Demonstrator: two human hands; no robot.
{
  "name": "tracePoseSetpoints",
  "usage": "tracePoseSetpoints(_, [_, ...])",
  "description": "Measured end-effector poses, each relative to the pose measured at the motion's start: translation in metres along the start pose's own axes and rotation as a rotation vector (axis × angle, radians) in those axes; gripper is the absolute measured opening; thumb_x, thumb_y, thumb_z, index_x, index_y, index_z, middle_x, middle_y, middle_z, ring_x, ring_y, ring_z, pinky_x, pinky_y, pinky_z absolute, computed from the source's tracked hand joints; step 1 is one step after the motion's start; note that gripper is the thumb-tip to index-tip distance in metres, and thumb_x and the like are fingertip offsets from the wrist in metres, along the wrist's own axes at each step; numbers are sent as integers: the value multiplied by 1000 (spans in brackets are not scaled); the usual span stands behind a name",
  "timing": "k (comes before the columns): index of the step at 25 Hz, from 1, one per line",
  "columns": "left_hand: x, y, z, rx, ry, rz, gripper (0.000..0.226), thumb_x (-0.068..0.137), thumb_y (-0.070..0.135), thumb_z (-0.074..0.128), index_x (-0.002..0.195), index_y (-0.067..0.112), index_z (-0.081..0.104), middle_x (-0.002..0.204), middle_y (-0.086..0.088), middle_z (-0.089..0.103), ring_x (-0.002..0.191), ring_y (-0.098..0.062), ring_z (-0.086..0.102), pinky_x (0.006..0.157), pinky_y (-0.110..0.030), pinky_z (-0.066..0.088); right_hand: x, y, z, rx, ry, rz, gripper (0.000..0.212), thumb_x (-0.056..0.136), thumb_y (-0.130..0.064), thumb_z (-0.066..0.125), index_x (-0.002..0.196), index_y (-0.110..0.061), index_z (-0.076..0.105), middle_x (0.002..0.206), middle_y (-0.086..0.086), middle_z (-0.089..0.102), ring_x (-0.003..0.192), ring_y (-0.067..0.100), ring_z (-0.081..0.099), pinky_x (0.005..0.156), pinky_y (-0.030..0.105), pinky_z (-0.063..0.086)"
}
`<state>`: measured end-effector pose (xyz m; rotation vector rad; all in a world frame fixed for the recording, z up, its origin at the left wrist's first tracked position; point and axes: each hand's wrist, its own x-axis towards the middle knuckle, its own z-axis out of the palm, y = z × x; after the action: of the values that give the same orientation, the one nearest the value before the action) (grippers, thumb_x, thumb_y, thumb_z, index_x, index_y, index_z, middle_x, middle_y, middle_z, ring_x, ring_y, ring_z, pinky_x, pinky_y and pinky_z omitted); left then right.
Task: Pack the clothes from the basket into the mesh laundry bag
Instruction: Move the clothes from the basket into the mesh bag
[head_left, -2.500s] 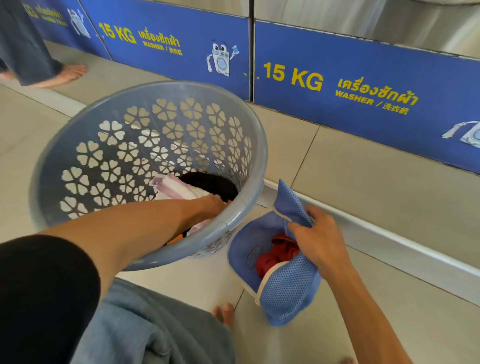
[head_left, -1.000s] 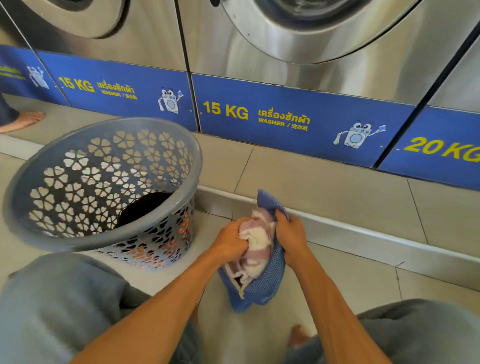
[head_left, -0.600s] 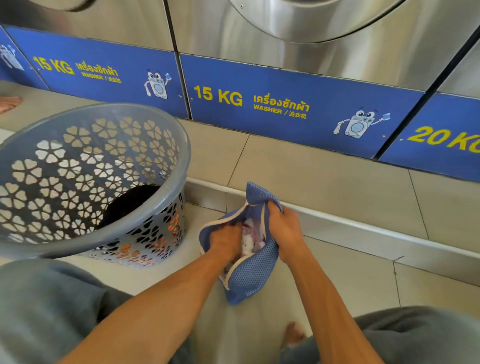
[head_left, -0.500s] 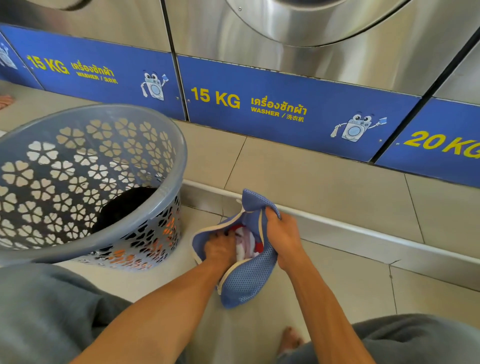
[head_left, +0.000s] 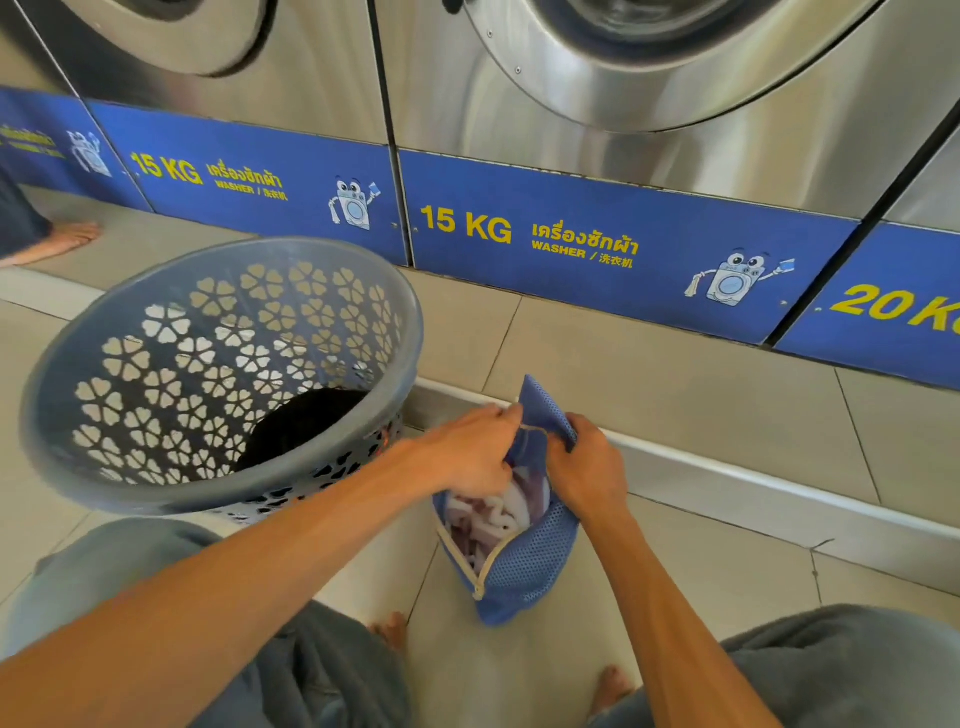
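Note:
The blue mesh laundry bag (head_left: 524, 566) stands on the tiled floor between my knees, its zip opening gaping toward me. A white and purple striped garment (head_left: 498, 514) fills the opening. My left hand (head_left: 467, 452) pinches the bag's left upper edge near the top corner. My right hand (head_left: 587, 467) grips the right upper edge. The grey plastic basket (head_left: 104, 322) with flower-shaped holes stands to the left, tilted toward me, and a dark garment (head_left: 296, 426) lies at its bottom.
Steel washing machines with blue 15 KG panels (head_left: 571, 234) line a raised tiled step (head_left: 675, 395) just behind the bag. Another person's bare foot (head_left: 57, 241) stands on that step at far left. My grey-clad knees (head_left: 831, 670) flank the bag.
My left hand carried the striped garment from the basket into the bag, pushed it down, then came out and took the bag's upper edge. The right hand kept hold of the bag.

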<state>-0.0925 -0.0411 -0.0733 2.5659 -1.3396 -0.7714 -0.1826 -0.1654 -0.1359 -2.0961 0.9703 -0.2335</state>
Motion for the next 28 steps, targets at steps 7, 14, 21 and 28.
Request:
tracePoseSetpoints(7, [-58, -54, -70, -107, 385, -88, 72, 92, 22, 56, 155, 13, 22, 150, -10, 40, 140, -26, 36, 112, -38, 33, -20, -21, 1, -405, 15, -254, 69, 99, -23, 38, 149, -49, 0, 103, 11, 63, 88, 34, 64, 69, 40, 48])
tracePoseSetpoints(14, [-50, -135, -76, -466, 248, -302, 60, 84, 57, 61, 130, 19, 60, 132, 4, 61, 121, -17, 57, 103, -37, 45, -14, -21, 4, -668, -31, -281, 67, 94, -14, 48, 152, -32, 21, 141, 10, 41, 98, 39, 64, 69, 40, 48])
tracePoseSetpoints(21, [18, -208, -31, 172, -151, -393, 59, 89, 41, 57, 140, 14, 45, 133, -17, 50, 123, -37, 48, 99, -45, 46, -2, -34, 28, -746, -145, -258, 83, 91, -11, 52, 156, -20, 2, 165, 2, 0, 96, 35, 65, 60, 34, 41])
tracePoseSetpoints(28, [78, -269, 46, 331, -420, -583, 114, 74, 65, 68, 155, 38, -8, 159, -19, 7, 142, -44, 28, 111, -50, 33, 12, -23, 44, -656, -171, -151, 79, 93, -8, 46, 155, -32, 3, 164, 10, 8, 108, 41, 61, 65, 34, 40])
